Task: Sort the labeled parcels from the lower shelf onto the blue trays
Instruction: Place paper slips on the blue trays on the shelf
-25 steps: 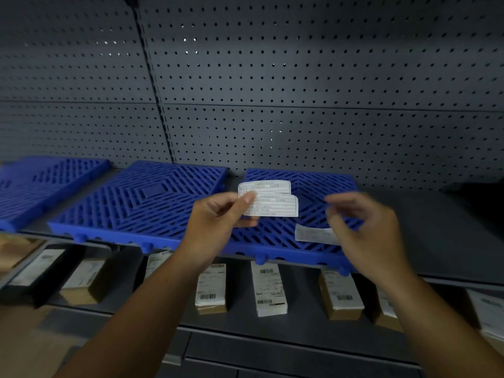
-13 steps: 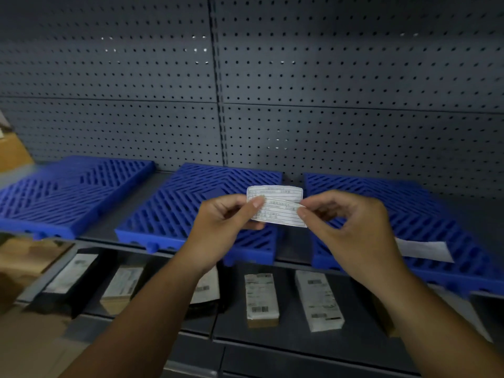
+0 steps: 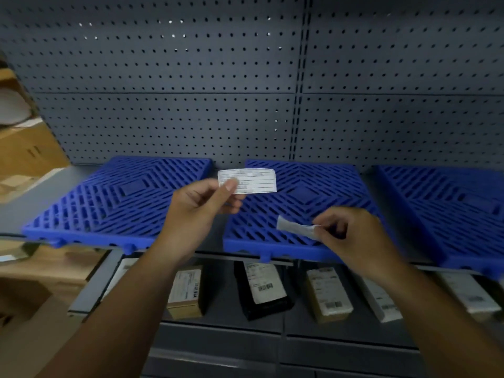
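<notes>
Over at 9 o'clock we've got cardboard boxes [image 3: 30,154], cut off by the frame edge. Next the left blue tray [image 3: 114,203], bare on top. Our left hand [image 3: 196,211] pinches a white slip [image 3: 249,180] at 12 o'clock, thumb over its left end; the print's too blurry to read. Our right hand [image 3: 354,236] grips a second slip [image 3: 296,227] just above the middle tray [image 3: 272,225], its far end hidden in our fingers. The right tray [image 3: 447,208] runs off at 3 o'clock. The labeled parcels [image 3: 266,287] all sit on the lower shelf [image 3: 226,312] at 6 o'clock, some hidden behind our arms.
</notes>
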